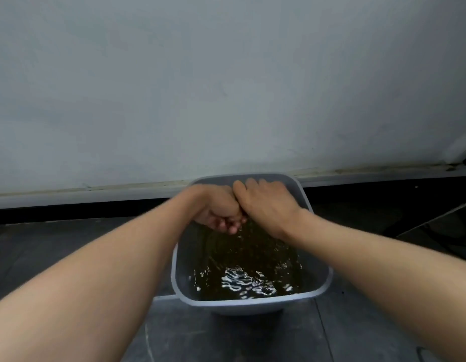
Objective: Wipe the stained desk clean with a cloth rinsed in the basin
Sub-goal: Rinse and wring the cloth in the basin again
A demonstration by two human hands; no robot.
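Head: curled left hand (pixel 218 208) against right hand (pixel 266 202)

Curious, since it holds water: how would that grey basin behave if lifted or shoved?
Probably heavy: the basin holds dark water. A shove would likely slosh it; the surface is rippling. Its thin rim might flex.

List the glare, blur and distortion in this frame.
Head view: white glare ripples on the water in the basin; blur softens the left hand and the streaks beneath it; the wide-angle lens stretches the forearms toward the bottom corners; the wall is lit dimly and flatly, with no hard shadows.
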